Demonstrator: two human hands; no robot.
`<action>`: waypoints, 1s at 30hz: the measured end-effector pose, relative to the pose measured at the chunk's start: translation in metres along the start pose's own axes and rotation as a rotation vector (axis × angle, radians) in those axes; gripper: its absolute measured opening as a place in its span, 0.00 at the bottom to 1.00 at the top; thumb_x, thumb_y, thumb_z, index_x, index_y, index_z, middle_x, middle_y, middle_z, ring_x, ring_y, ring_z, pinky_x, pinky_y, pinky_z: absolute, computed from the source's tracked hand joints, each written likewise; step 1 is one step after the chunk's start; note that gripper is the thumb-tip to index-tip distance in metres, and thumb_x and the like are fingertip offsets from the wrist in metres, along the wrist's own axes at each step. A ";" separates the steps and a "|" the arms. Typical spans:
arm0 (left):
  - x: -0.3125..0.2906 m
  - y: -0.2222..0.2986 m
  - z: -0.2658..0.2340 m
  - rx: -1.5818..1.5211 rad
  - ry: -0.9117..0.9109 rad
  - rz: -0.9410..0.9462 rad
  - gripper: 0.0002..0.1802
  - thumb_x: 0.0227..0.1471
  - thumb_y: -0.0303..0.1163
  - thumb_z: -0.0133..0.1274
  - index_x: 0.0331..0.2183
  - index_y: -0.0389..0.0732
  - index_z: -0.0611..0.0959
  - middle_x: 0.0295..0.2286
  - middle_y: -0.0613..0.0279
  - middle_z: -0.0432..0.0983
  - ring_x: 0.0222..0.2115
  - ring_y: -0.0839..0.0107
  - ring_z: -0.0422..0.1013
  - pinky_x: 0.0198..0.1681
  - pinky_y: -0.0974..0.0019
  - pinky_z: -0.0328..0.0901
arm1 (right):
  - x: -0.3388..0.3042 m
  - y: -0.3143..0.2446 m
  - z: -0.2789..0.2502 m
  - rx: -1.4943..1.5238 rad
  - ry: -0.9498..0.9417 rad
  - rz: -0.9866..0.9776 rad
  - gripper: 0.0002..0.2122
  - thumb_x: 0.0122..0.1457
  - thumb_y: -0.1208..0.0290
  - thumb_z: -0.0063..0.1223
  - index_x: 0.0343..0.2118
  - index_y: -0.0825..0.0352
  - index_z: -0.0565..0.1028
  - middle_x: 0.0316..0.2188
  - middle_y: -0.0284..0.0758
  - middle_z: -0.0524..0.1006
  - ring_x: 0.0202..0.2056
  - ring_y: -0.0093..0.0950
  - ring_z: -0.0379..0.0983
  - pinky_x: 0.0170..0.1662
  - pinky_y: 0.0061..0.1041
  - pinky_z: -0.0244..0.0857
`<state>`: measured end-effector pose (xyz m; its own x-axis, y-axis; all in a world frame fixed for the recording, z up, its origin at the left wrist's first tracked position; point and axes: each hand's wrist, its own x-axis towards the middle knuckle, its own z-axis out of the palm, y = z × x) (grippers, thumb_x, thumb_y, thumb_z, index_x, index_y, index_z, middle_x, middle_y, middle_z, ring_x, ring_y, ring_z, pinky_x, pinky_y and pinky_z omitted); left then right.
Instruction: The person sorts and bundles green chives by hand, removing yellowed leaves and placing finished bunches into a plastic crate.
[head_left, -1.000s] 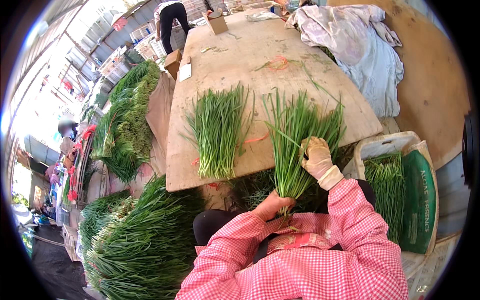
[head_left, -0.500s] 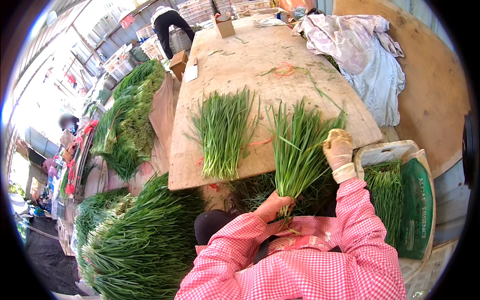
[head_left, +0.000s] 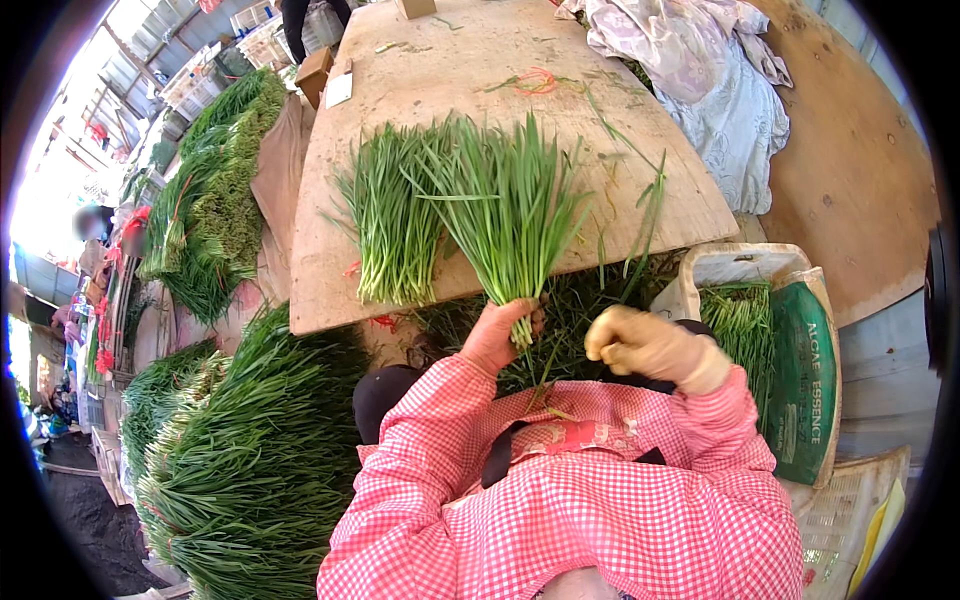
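My left hand (head_left: 503,336), bare, is wrapped round the pale lower stems of a bunch of garlic chives (head_left: 513,215). The bunch fans upward over the table's near edge, and its leaves overlap a second chive bunch (head_left: 395,225) lying on the wooden table (head_left: 330,215). To the right of the held stems is my right hand (head_left: 655,345) in a tan glove, apart from the bunch. Its fingers are curled and slightly blurred; whatever they hold, if anything, is hidden. Several loose chive leaves (head_left: 650,225) show at the table's near right edge.
A large chive heap (head_left: 250,460) lies at the left, with another long pile (head_left: 215,195) beyond. At the right stands a pale crate (head_left: 735,262) holding chives and a green sack (head_left: 808,390). Crumpled cloth (head_left: 715,90) hangs at the table's far right. Red ties (head_left: 535,82) lie on the tabletop.
The held bunch has moved left, onto the second bunch. My right hand has come away from its leaves, down toward me. Loose leaves now show by the table's edge. The view has tilted down.
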<state>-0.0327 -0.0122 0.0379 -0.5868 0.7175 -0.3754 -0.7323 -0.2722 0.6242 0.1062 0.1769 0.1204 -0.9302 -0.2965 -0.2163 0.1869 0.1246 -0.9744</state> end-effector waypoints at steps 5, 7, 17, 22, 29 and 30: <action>-0.003 0.002 0.000 -0.015 -0.031 0.024 0.16 0.44 0.22 0.52 0.39 0.40 0.72 0.30 0.60 0.72 0.24 0.73 0.67 0.26 0.70 0.65 | 0.019 0.048 0.009 -0.903 0.295 0.032 0.17 0.47 0.73 0.51 0.42 0.70 0.68 0.36 0.46 0.70 0.41 0.43 0.67 0.44 0.34 0.63; -0.007 0.001 0.001 0.004 -0.036 0.045 0.13 0.44 0.23 0.52 0.37 0.39 0.72 0.29 0.62 0.73 0.23 0.74 0.68 0.24 0.71 0.66 | 0.025 0.034 0.007 -0.804 0.349 -0.010 0.14 0.48 0.69 0.51 0.38 0.70 0.69 0.31 0.43 0.72 0.37 0.41 0.69 0.40 0.33 0.63; -0.001 -0.013 0.001 0.185 -0.101 0.043 0.13 0.42 0.23 0.51 0.35 0.39 0.73 0.25 0.64 0.70 0.22 0.73 0.67 0.25 0.71 0.64 | 0.074 0.002 0.021 -0.602 0.731 -0.405 0.09 0.50 0.74 0.53 0.34 0.64 0.67 0.26 0.36 0.71 0.28 0.31 0.69 0.32 0.26 0.63; -0.011 -0.015 0.001 0.350 -0.050 0.088 0.12 0.37 0.25 0.53 0.31 0.38 0.75 0.22 0.66 0.70 0.22 0.75 0.66 0.25 0.71 0.62 | 0.088 0.009 0.011 -0.883 0.725 -0.266 0.08 0.50 0.66 0.49 0.31 0.62 0.69 0.27 0.40 0.71 0.31 0.40 0.69 0.31 0.34 0.63; -0.002 -0.024 0.003 0.392 -0.129 0.107 0.11 0.40 0.24 0.53 0.32 0.39 0.75 0.22 0.67 0.69 0.21 0.77 0.65 0.24 0.73 0.60 | 0.081 0.023 -0.005 -0.972 0.806 -0.181 0.06 0.49 0.67 0.50 0.25 0.61 0.66 0.19 0.39 0.71 0.24 0.41 0.70 0.25 0.36 0.62; -0.005 -0.023 0.003 0.386 -0.111 0.108 0.11 0.41 0.24 0.53 0.32 0.39 0.75 0.22 0.67 0.70 0.21 0.77 0.65 0.24 0.73 0.60 | 0.081 0.026 -0.011 -1.053 0.846 -0.148 0.07 0.49 0.67 0.49 0.25 0.61 0.65 0.19 0.40 0.70 0.24 0.41 0.70 0.25 0.36 0.62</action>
<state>-0.0120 -0.0075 0.0275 -0.5968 0.7684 -0.2312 -0.4728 -0.1038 0.8751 0.0322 0.1661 0.0786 -0.8989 0.2499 0.3598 0.0958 0.9136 -0.3952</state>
